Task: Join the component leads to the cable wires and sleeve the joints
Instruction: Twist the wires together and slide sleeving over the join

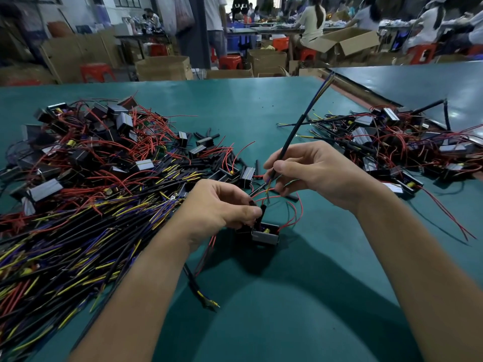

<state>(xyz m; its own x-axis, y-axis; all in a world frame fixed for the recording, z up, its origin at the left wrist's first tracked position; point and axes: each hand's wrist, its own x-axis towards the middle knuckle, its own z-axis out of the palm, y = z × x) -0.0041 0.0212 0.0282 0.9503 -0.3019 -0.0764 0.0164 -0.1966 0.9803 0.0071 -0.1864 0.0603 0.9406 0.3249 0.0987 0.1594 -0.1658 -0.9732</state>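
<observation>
My right hand (pixel 316 173) grips a black cable (pixel 296 126) that slants up and away, its coloured wires fanning out at the far end and more coloured wires poking out below my fingers. My left hand (pixel 222 207) pinches a short black sleeve (pixel 263 208) on a red lead just above a small black component (pixel 265 232) with a grey side, which hangs just over the green table (pixel 261 105). Thin red leads (pixel 292 215) loop from the component towards the cable end. The two hands are a few centimetres apart.
A big heap of black cables with yellow and purple wire ends (pixel 78 231) covers the left of the table, with components and red leads (pixel 91 142) behind it. Another pile (pixel 407 145) lies at the right. Loose black sleeves (pixel 209 134) lie mid-table. People work at benches behind.
</observation>
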